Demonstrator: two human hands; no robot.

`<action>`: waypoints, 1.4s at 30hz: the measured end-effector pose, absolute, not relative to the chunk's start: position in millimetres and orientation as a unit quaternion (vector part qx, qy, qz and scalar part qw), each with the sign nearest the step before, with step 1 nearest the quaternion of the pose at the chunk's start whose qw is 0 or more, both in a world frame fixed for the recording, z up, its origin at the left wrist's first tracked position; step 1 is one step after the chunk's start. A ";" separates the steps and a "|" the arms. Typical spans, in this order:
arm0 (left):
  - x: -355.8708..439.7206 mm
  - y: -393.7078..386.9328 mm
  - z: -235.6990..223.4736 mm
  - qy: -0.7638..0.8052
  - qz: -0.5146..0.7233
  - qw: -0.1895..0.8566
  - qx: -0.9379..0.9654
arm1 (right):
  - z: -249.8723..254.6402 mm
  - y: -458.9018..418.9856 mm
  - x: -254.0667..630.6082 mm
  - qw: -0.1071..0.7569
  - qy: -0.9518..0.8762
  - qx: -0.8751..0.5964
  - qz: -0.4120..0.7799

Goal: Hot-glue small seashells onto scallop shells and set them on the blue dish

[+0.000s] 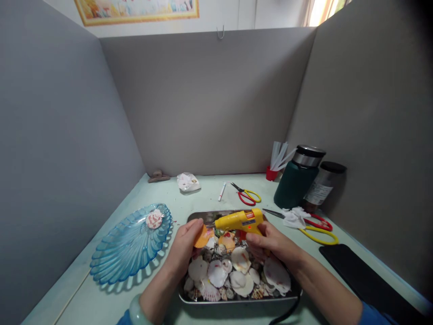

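My left hand (186, 241) pinches an orange seashell (202, 237) above the left side of a metal tray (237, 301). My right hand (275, 243) is wrapped round the handle of a yellow hot glue gun (238, 221), whose small red light shows. The gun's nozzle points left and reaches close to the orange shell; whether they touch I cannot tell. Under both hands the tray holds many white, pink and brown seashells (217, 273). To the left lies a blue shell-shaped glass dish (131, 250) with a pinkish-white shell piece (154, 219) on its far end.
Small scissors (248, 195), a white stick (222, 192) and a white packet (188, 183) lie behind the tray. At right are larger scissors (321, 225) with tissue (295, 217), a green flask (297, 180), a jar (324, 183), a red cup of glue sticks (271, 174) and a black phone-like slab (358, 275).
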State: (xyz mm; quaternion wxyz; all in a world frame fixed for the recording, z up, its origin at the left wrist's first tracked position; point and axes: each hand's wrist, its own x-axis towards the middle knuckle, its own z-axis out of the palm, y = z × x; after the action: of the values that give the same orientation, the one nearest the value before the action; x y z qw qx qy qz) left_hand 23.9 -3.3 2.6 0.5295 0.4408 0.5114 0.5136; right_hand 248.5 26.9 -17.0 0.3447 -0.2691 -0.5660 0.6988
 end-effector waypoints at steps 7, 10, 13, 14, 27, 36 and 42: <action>28.0 -5.6 3.5 0.537 0.536 0.514 0.400 | -17.0 26.1 248.1 0.345 -0.557 -0.272 0.705; 26.7 -4.4 1.8 0.528 0.542 0.517 0.400 | -17.3 26.0 248.4 0.341 -0.556 -0.266 0.709; 23.8 -2.8 0.6 0.512 0.542 0.524 0.412 | -16.9 25.5 248.8 0.335 -0.557 -0.264 0.712; 23.0 -2.3 0.3 0.508 0.544 0.523 0.416 | -16.7 25.2 248.8 0.334 -0.557 -0.265 0.713; 24.0 -3.9 0.8 0.507 0.513 0.513 0.465 | -16.2 26.2 247.4 0.350 -0.554 -0.275 0.704; 24.8 -4.4 1.1 0.494 0.553 0.520 0.424 | -14.2 25.5 248.6 0.345 -0.563 -0.284 0.695; 22.7 -1.6 -2.3 0.502 0.557 0.514 0.417 | -14.4 25.1 248.8 0.389 -0.554 -0.291 0.676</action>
State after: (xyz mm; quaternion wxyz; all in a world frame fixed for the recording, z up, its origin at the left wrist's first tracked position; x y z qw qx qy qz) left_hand 22.7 -1.6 -2.3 0.5138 0.4168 0.5021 0.5569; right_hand 248.8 25.1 -14.4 0.3891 -0.2906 -0.5541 0.6761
